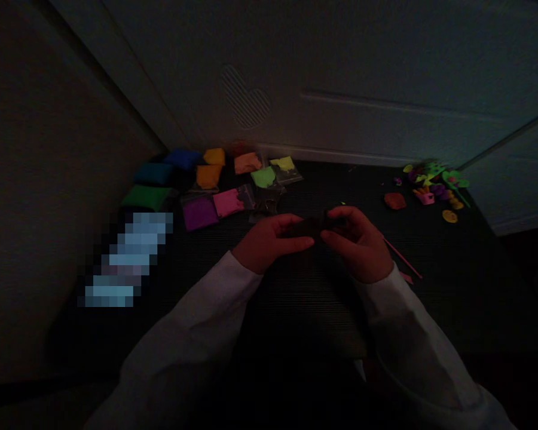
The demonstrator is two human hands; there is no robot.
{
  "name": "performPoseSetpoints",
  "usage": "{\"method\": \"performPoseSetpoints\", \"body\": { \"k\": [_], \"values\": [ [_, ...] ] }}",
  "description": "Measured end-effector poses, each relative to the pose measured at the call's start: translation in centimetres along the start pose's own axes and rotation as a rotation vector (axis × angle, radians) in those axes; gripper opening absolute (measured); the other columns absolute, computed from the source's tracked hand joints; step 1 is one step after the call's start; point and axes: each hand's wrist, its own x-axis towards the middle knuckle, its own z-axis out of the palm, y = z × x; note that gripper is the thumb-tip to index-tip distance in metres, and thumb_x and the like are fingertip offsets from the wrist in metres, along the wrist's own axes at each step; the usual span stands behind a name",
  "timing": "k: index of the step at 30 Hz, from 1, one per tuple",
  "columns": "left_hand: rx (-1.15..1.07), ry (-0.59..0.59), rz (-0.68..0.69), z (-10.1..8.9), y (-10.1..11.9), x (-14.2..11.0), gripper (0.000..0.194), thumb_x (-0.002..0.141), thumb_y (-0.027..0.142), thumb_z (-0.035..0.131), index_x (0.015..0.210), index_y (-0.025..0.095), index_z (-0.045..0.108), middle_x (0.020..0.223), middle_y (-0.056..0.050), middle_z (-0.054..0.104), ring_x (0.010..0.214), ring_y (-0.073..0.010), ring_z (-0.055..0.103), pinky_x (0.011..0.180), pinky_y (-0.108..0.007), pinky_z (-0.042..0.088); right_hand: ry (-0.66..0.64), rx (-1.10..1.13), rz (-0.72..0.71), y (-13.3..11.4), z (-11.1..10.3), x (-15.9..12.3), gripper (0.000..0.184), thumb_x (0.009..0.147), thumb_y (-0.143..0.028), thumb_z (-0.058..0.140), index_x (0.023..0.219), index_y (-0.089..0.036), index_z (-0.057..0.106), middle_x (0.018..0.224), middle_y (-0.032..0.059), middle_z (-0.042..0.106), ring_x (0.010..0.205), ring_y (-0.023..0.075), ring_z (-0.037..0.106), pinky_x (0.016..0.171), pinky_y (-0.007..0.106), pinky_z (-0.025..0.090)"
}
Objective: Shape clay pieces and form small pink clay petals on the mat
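A dark piece (pixel 307 227) is pinched between thumb and fingers of both the left hand (pixel 262 243) and right hand (pixel 368 252), over the table's (pixel 296 304) middle, right of the packets (pixel 199 213). Light, even pressure would likely limit denting; its exact outline cannot be told.

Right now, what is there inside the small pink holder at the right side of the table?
A few orange stick-like pieces show at its top. The pink holder's wall covers their lower parts, so anything deeper cannot be seen.
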Motion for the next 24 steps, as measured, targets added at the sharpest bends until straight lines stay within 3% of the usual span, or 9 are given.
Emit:
{"method": "performPoseSetpoints", "body": {
  "k": [11,18,24],
  "values": [
    [0.153,0.070,0.030,-0.09,0.04,0.01,0.026,0.060,0.034,0.063,0.076,0.015,0.055,0.065,0.001,0.059,0.057,-0.0106,0.054,0.054,-0.023,0.041,0.012,-0.139,-0.053,0.16,0.12,-0.05,0.022,0.062,-0.020,0.063,0.080,-0.024,0.051,0.073,-0.0039,0.056,0.067,0.0110,0.054,0.062,0.027,0.045],
    [0.413,0.195,0.159,-0.06,0.26,-0.08,0.023,0.063,0.036,0.059,0.074,0.015,0.057,0.063,0.002,0.056,0.057,-0.0095,0.051,0.051,-0.021,0.038,-0.003,-0.203,-0.113,0.53,0.29,0.02,0.022,0.063,-0.017,0.061,0.081,-0.024,0.051,0.073,-0.0038,0.054,0.069,0.0107,0.053,0.064,0.026,0.045],
    [0.058,0.026,0.070,0.11,0.00,0.03,0.027,0.061,0.027,0.061,0.084,0.016,0.051,0.064,0.002,0.057,0.056,-0.0107,0.056,0.055,-0.024,0.043,0.008,-0.197,-0.096,0.43,0.26,0.02,0.022,0.063,-0.020,0.062,0.081,-0.025,0.051,0.073,-0.0034,0.054,0.069,0.0117,0.054,0.063,0.027,0.046]
  ]
}}
